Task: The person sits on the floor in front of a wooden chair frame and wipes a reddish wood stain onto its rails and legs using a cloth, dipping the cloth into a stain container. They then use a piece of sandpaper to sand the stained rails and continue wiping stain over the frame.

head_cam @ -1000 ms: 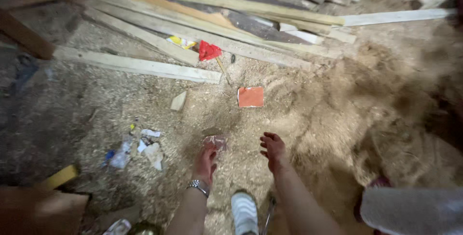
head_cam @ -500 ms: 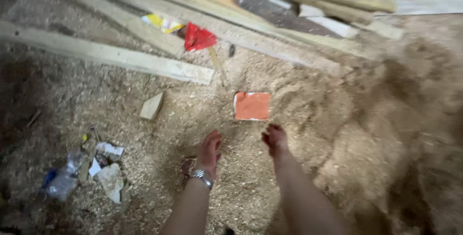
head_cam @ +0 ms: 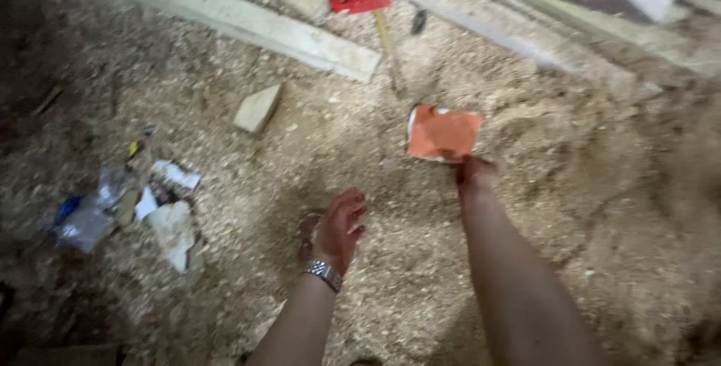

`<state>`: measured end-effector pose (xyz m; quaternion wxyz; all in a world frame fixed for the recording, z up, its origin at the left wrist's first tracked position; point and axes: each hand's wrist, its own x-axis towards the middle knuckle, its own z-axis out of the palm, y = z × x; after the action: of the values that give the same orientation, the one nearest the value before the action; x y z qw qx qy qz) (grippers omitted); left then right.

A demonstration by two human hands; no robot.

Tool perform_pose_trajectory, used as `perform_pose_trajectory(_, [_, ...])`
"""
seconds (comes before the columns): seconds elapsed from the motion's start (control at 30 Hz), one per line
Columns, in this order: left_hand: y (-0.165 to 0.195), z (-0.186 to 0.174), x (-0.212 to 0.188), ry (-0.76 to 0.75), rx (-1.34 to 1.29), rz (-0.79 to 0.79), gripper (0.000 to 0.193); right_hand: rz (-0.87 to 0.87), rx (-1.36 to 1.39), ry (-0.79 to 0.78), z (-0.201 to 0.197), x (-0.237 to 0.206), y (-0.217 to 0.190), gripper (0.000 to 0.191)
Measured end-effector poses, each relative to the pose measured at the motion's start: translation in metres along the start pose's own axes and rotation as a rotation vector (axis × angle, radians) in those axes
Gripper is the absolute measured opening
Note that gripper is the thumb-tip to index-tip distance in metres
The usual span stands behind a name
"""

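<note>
A flat orange card point(head_cam: 443, 132), roughly square with a white edge, lies on loose, grainy sawdust point(head_cam: 390, 291). The right hand point(head_cam: 475, 174) meets its near edge; whether its fingers grip it cannot be told. The left hand point(head_cam: 342, 227), fingers loosely curled and empty, hangs well short of the card, to its left.

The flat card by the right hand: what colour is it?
Orange, with a white edge showing; the card lies on sawdust, clearest in the head view.
</note>
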<state>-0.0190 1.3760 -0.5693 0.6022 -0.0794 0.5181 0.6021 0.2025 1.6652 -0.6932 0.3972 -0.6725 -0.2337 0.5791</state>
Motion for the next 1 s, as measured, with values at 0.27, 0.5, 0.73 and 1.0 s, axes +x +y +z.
perform_pose_trajectory(0.27, [0.006, -0.025, -0.016, 0.054, 0.021, -0.007, 0.054, 0.020, -0.246, 0.052, 0.024, 0.010, -0.002, 0.023])
perform_pose_trajectory(0.5, [0.011, -0.024, -0.014, 0.020, 0.034, 0.033, 0.052, -0.600, -1.030, 0.210, 0.016, -0.030, 0.000, 0.048])
perform_pose_trajectory(0.73, [0.033, -0.001, 0.001, -0.008, 0.099, 0.138, 0.049, -0.533, -1.009, 0.271, 0.039, -0.092, -0.026, 0.029])
perform_pose_trajectory(1.0, [0.057, 0.006, -0.045, -0.027, 0.209, 0.217, 0.057, -0.809, 0.036, 0.025, 0.045, -0.181, -0.030, 0.030])
